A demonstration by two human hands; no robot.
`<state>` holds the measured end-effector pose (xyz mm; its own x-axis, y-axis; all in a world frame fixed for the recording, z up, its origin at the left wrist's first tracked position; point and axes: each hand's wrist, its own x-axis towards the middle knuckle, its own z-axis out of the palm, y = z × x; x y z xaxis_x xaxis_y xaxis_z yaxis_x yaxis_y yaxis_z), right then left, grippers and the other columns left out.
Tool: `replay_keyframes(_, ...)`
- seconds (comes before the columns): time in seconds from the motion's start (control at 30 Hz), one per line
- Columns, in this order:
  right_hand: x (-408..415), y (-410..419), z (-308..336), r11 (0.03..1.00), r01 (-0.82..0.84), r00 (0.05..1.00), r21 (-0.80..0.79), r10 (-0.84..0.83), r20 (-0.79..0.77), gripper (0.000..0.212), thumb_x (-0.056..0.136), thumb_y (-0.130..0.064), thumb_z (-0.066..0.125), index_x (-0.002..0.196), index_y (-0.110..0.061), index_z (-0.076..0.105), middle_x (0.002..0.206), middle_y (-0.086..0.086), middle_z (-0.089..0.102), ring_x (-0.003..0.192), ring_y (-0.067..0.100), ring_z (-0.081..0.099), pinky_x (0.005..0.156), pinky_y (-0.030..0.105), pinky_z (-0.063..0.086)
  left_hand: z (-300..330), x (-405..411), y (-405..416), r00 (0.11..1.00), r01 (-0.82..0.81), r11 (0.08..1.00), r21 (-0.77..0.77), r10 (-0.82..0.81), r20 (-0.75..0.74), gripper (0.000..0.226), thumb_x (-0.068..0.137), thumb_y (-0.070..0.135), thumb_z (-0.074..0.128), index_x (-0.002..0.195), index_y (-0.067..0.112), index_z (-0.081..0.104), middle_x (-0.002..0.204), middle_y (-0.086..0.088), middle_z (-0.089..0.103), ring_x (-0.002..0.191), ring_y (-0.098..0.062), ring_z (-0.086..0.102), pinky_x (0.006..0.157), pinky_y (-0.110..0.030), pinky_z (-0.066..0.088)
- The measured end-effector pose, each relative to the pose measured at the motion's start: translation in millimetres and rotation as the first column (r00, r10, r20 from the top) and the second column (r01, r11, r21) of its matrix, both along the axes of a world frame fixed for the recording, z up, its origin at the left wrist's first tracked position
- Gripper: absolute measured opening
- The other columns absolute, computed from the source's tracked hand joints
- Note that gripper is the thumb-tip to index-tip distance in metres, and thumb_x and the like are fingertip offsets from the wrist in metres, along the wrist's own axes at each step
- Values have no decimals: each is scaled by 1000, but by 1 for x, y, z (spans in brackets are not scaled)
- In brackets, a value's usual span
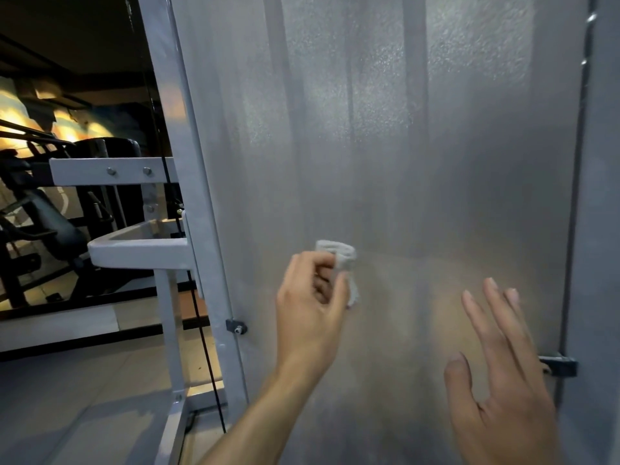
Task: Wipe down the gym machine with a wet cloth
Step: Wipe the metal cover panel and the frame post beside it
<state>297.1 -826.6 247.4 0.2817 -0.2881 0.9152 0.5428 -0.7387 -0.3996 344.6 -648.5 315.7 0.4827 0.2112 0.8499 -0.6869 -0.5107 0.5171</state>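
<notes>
Dim gym equipment fills the background at left, behind the grey frame [188,182] of the machine. Its frosted panel [385,146] stands directly in front of me. My left hand [310,303] pinches the small folded cloth [342,260] between curled fingers and thumb, held against the panel's lower middle. My right hand [500,370] hovers near the panel, fingers spread, holding nothing. No wet streaks are discernible, so I judge wiping under way, with most of the panel and the frame remaining.

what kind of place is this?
Likely a gym: a grey steel machine frame with a frosted shroud panel, a black cable, and dark padded exercise equipment behind.
</notes>
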Motion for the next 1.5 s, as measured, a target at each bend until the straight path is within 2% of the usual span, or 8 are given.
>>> replay_keyframes(0.1, 1, -3, -1, 1000, 17, 1000, 17, -17, -6, 58, 84, -10, 50, 142, -7, 58, 159, 5, 43, 152, 24, 32, 122, 33, 29, 4, 1, 9, 999, 24, 998, 52, -25, 27, 20, 90, 7, 74, 95, 25, 65, 88, 3, 62, 70, -17, 58, 63, -26, 50)
replay_keyframes(0.23, 1, -16, -3, 997, 61, 995, 41, -58, -78, 65, 86, -21, 46, 150, -11, 50, 166, -1, 31, 156, 20, 21, 122, 48, 25, 17, 14, 36, 993, -114, 970, -213, 118, 6, 16, 95, 16, 69, 95, 29, 61, 87, -2, 65, 72, -18, 60, 64, -34, 53)
replay_keyframes(0.47, 7, -31, -8, 997, 72, 991, -8, -72, -109, 71, 87, -25, 43, 156, -8, 39, 170, -2, 22, 157, 20, 15, 125, 40, 17, -3, -2, -16, 997, 34, 998, 44, -37, 68, 21, 92, 8, 73, 95, 26, 64, 89, 3, 61, 73, -17, 59, 66, -22, 48)
replay_keyframes(0.7, 6, -40, -10, 998, 63, 993, -26, -66, -101, 73, 87, -24, 44, 157, -6, 36, 170, -1, 22, 157, 22, 18, 122, 41, 21, 8, 7, -5, 992, -74, 977, -201, 93, 86, 23, 96, 15, 69, 96, 35, 59, 91, -1, 63, 71, -15, 60, 65, -35, 53)
replay_keyframes(0.9, 5, -41, -9, 998, 62, 993, -10, -63, -99, 71, 87, -23, 44, 156, -6, 38, 169, -1, 25, 156, 20, 20, 125, 29, 19, -5, -5, -38, 992, 37, 995, 95, -48, 114, 22, 89, 6, 75, 95, 25, 65, 88, 7, 59, 69, -15, 57, 63, -28, 50)
replay_keyframes(1.07, 2, -41, -9, 999, 44, 990, -19, -47, -132, 74, 85, -12, 52, 157, -7, 35, 169, -2, 22, 157, 18, 16, 125, 22, 14, 12, 6, -13, 992, -72, 980, -184, 90, 92, 17, 94, 14, 70, 94, 28, 61, 88, 3, 62, 69, -13, 59, 63, -31, 52)
replay_keyframes(1.33, 2, -38, -8, 1000, 27, 987, 9, -25, -156, 79, 82, -8, 55, 158, -10, 34, 170, -5, 19, 158, 17, 14, 125, 26, 14, -2, -6, -45, 994, 80, 992, 94, -87, 65, 23, 86, 5, 74, 90, 24, 63, 85, 4, 59, 66, -15, 57, 61, -23, 48)
replay_keyframes(1.5, -2, -38, -8, 1000, -2, 984, 27, 7, -179, 78, 85, -9, 53, 160, -15, 31, 170, -11, 16, 158, 13, 12, 124, 21, 11, 19, 6, -28, 994, -22, 995, -96, 32, 104, 20, 89, 11, 71, 90, 28, 61, 85, -1, 61, 65, -15, 56, 62, -32, 51)
